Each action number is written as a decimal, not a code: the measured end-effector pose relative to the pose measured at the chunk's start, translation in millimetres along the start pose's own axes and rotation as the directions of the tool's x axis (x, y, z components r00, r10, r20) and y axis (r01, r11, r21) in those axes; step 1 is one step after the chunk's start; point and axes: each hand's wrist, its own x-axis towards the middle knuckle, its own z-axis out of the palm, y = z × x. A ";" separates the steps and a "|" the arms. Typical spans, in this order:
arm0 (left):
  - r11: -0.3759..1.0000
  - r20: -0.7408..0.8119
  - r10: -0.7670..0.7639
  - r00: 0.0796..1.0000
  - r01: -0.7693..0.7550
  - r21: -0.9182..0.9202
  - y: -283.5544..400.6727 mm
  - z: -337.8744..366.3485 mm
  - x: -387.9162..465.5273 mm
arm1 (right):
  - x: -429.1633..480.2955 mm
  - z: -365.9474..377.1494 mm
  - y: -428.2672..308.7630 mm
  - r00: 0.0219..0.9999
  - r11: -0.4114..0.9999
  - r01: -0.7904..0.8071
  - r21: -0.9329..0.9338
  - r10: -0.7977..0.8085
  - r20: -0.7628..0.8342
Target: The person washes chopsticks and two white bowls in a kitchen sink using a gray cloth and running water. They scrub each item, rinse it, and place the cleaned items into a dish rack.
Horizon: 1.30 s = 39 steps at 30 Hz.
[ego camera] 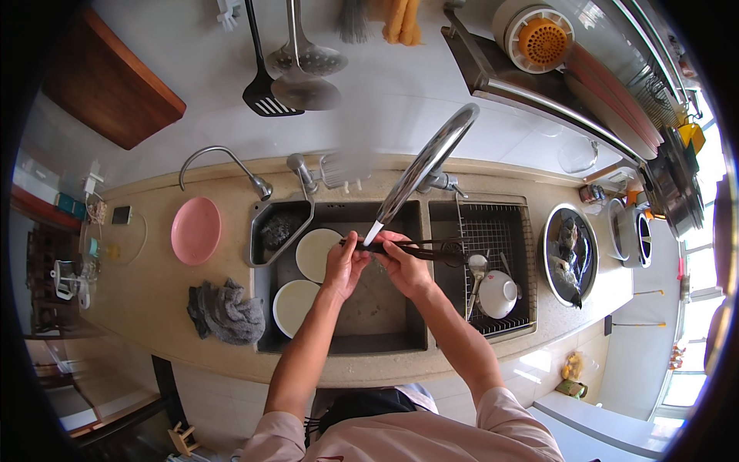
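Note:
Both hands are over the large sink basin, gripping a bundle of dark chopsticks that lies level and points right. My left hand grips the left end, and my right hand holds it farther along. A dark, round openwork piece shows at the bundle's right end; I cannot tell whether it is part of a held utensil. The chrome faucet arches down to the bundle, its white lower end between my hands. Two pale plates lie in the basin's left side.
A wire rack in the right basin holds a white bowl and spoons. A metal strainer tray sits at the sink's left corner. Counter items include a pink basin, a grey cloth and a metal-rimmed bowl.

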 end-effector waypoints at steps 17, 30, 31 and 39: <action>0.991 -0.150 -0.127 0.980 0.132 0.024 -16.9 -5.2 7.5 | 7.9 5.3 37.9 0.980 0.953 0.124 -0.275 -0.161 -0.119; 0.976 0.023 0.138 0.990 -0.140 0.167 -4.5 -10.2 -3.5 | -1.8 16.2 24.2 0.957 0.973 0.138 -0.188 -0.180 -0.230; 0.967 -0.034 0.107 0.994 -0.096 0.236 -2.8 -11.1 -4.9 | -2.2 16.5 22.9 0.943 0.961 0.132 -0.244 -0.198 -0.267; 0.262 -0.041 0.159 0.986 -0.002 0.965 1.7 -16.3 3.4 | 0.0 9.4 22.0 0.951 0.879 0.190 -0.437 -0.275 -0.139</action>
